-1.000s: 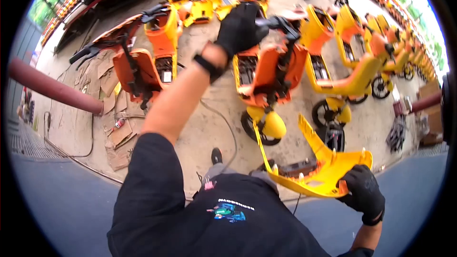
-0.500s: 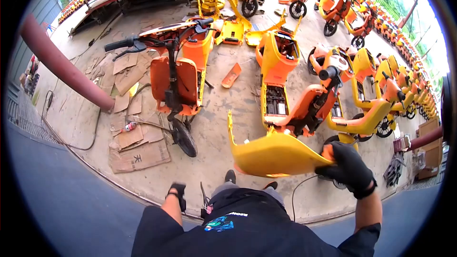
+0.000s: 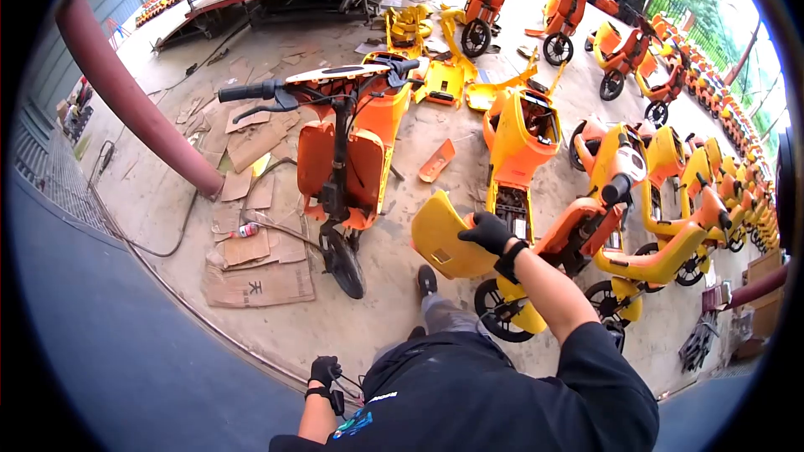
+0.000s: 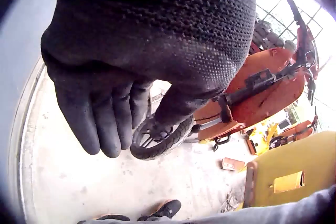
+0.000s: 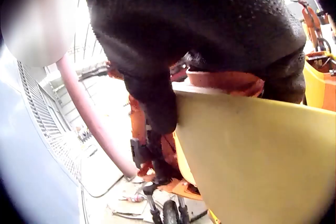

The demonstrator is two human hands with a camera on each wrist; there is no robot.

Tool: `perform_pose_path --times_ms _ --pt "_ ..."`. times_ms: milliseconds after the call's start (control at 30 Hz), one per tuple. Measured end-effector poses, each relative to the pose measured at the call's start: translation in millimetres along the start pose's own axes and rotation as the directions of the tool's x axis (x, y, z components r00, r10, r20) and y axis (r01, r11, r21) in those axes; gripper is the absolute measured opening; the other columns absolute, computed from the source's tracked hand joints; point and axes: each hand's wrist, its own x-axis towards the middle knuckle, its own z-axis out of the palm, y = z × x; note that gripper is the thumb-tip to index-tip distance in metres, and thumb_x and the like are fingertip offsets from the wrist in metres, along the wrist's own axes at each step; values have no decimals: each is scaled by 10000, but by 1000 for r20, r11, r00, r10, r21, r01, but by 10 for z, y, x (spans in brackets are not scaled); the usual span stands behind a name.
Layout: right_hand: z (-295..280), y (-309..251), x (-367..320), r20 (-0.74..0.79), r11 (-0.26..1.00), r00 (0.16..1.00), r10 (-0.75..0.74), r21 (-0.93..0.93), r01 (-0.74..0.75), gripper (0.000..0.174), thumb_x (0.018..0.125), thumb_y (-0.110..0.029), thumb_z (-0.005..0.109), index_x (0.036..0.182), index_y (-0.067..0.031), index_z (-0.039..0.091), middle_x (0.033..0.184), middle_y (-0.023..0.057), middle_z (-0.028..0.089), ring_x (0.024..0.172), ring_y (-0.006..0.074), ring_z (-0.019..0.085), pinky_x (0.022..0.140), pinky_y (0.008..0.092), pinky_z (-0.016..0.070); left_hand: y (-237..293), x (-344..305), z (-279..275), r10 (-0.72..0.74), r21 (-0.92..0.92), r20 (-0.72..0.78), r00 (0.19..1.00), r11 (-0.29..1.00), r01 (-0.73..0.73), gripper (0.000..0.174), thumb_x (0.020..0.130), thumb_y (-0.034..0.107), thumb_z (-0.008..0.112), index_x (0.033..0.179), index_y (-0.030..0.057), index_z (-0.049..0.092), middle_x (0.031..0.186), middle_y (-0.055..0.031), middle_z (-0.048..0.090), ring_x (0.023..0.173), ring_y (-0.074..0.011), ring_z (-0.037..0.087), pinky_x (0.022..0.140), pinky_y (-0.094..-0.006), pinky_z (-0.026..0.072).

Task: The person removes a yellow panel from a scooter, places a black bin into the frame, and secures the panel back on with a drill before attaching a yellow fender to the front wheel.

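Note:
My right hand [image 3: 489, 234], in a black glove, grips the edge of a curved yellow scooter body panel [image 3: 445, 238] in front of me. In the right wrist view the thumb lies at one side of the panel [image 5: 252, 150] and the fingers go over its edge, partly hidden. The panel has a small rectangular cutout, seen in the left wrist view. Low by my waist is my gloved left hand [image 3: 325, 370], its fingers hanging loosely downward with nothing in them. A partly stripped orange scooter [image 3: 343, 167] stands ahead to the left; an orange-yellow scooter [image 3: 523, 146] stands beyond the panel.
Flattened cardboard [image 3: 260, 285] and a hose lie on the floor at left, near a red pole [image 3: 138, 109]. Loose yellow panels [image 3: 444, 79] and an orange piece [image 3: 436, 161] lie farther off. Rows of scooters [image 3: 703, 192] line the right side.
My left hand has come back from over the scooters to my waist. My right hand has carried the yellow panel forward and left, turning it more upright.

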Motion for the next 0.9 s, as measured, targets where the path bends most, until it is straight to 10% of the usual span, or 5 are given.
perform_pose_path --times_ms 67,267,367,567,900 --pt "78 190 422 -20 998 998 60 21 -59 361 675 -271 737 894 6 663 791 183 673 727 261 660 673 350 501 -57 30 0 259 372 3 966 896 -241 213 863 140 490 671 60 536 587 -113 561 471 -178 552 415 -302 436" --pt "-477 441 1922 -138 983 990 -37 -184 11 426 695 -359 740 882 16 661 843 239 661 785 350 657 716 404 503 48 -249 210 -39 354 -328 944 921 161 244 906 174 472 784 27 624 690 -138 656 579 -241 642 490 -353 504" --pt "-1382 -68 2608 -176 947 976 -126 -316 65 505 713 -465 701 860 16 656 849 261 646 822 378 639 744 434 489 -297 -69 117 180 879 -214 960 464 109 223 881 215 510 775 47 610 737 -178 645 607 -286 636 505 -387 498" --pt "-2804 -1463 3558 -482 918 802 -353 -346 196 368 756 -358 676 949 -47 647 883 188 664 859 344 633 760 413 489 849 28 686 -175 -228 -366 914 969 94 170 812 240 503 720 97 499 629 -153 534 570 -286 561 465 -425 435" --pt "-993 43 3533 -203 831 971 122 -514 -212 399 802 -346 534 1081 -71 607 1052 212 634 1023 350 596 897 424 461 2068 80 1123 -16 -32 -342 939 999 5 176 888 118 439 731 84 512 672 -107 580 534 -219 582 448 -338 456"
